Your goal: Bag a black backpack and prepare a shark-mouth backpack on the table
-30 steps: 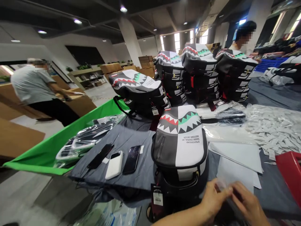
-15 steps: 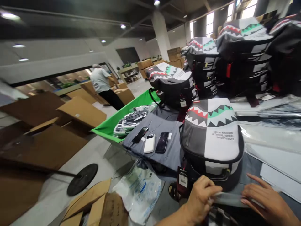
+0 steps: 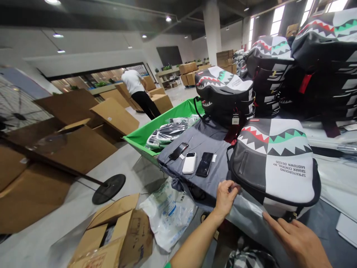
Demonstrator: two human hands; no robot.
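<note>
A clear plastic bag [image 3: 247, 206] is stretched between my two hands, in front of a grey and white backpack with a shark-mouth print [image 3: 288, 178]. My left hand [image 3: 226, 195] is closed, pinching the bag's upper edge beside the backpack's near left corner. The other end of the edge meets the fingertips of my right hand [image 3: 295, 236], which seems to grip it, though the thumb is hidden. Flat on the grey cloth-covered table [image 3: 210, 143], the backpack touches neither hand. Below the bag, a patterned black and white item [image 3: 251, 258] is partly visible.
Two dark phones [image 3: 205, 164] and a white power bank [image 3: 189, 163] lie left of the backpack. More backpacks [image 3: 225, 89] are stacked behind. A green bin [image 3: 136, 139] holds wrapped goods. Cardboard boxes [image 3: 136, 238] and a plastic sack [image 3: 170, 212] lie on the floor; a person [image 3: 135, 85] stands beyond.
My left hand has moved up and away from my right, drawing the plastic bag out wider. The view has swung left, so the backpack appears farther right.
</note>
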